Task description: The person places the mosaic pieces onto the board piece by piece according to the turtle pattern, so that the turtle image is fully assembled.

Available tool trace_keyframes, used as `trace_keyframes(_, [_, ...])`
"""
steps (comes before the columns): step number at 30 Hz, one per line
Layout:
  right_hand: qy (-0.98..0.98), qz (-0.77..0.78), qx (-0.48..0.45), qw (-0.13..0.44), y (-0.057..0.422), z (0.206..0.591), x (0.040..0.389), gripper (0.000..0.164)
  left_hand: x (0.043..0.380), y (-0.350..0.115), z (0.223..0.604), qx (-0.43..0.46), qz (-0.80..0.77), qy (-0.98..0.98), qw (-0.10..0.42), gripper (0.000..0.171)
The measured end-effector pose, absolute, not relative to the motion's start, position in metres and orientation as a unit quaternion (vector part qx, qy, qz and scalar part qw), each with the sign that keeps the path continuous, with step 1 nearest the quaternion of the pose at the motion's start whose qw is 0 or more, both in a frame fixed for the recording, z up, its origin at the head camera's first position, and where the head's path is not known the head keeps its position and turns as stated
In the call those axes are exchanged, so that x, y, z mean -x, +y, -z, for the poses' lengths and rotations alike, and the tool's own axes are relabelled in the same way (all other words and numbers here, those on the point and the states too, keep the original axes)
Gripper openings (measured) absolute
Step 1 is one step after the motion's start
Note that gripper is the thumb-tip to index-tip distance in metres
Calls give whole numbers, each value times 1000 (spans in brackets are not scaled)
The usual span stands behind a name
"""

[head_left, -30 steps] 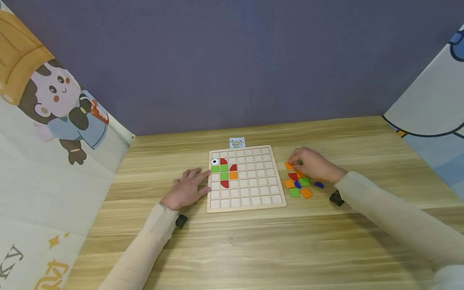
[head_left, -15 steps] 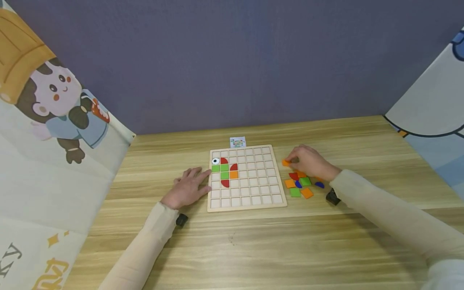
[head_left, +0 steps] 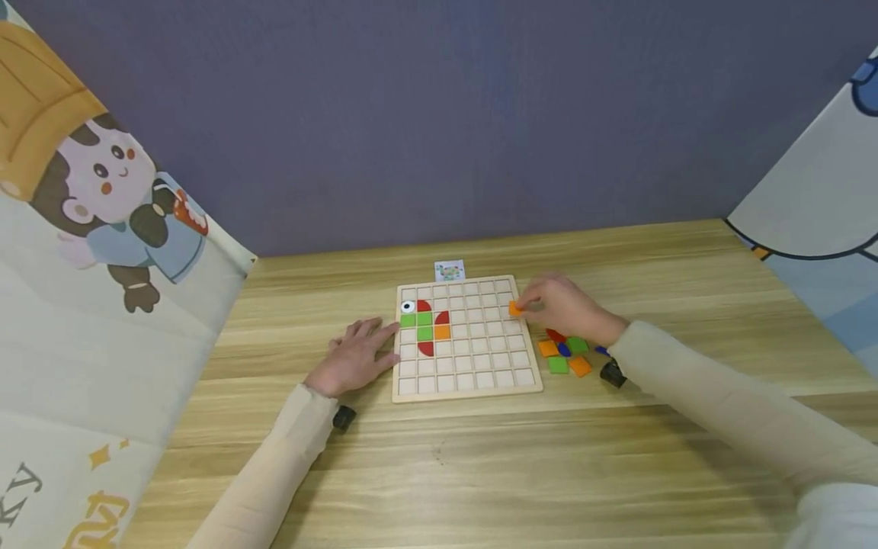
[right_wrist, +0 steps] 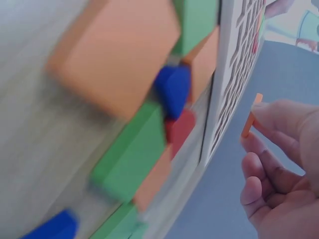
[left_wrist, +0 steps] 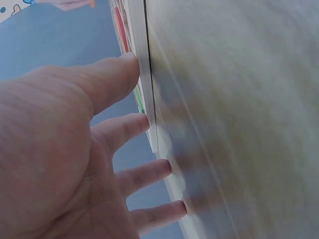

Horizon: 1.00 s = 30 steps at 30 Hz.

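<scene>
My right hand (head_left: 565, 306) pinches an orange square tile (right_wrist: 252, 115) between thumb and index finger, over the right edge of the wooden grid board (head_left: 480, 385). My left hand (head_left: 353, 357) lies with spread fingers at the board's left side, thumb and index fingertips right at its edge in the left wrist view. In the board's upper left sit a round eye tile (head_left: 408, 306), green squares (head_left: 424, 332), red quarter-round tiles (head_left: 426, 348) and one orange square (head_left: 442, 332).
Right of the board lies a loose pile with green tiles (head_left: 559, 365), orange tiles (head_left: 580, 367), blue pieces (head_left: 564, 349) and a red piece (head_left: 555, 335). Behind the board's far edge is a small picture card (head_left: 449, 270). A dark partition (head_left: 480, 137) rises behind the table.
My right hand has moved left from the pile with the orange tile, from the table to the board's right edge. The left hand has stayed in place.
</scene>
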State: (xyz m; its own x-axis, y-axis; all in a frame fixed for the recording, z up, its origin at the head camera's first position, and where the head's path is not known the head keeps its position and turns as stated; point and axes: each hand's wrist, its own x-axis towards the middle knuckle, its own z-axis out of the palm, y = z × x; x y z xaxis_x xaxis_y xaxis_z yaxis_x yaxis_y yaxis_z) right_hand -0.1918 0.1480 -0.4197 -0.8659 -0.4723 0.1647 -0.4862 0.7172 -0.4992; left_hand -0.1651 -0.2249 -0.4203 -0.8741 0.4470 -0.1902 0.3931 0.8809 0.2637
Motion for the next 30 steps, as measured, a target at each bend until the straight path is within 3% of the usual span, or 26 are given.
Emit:
trace_keyframes(15, [-913,-257,-318,8,74,424,157,10,150,-246,425,-242,-102,956,126,62])
trace_keyframes(30, [-898,-256,-356,-22,38,431,156,9,149,-246,423,-237,-101,958,127,62])
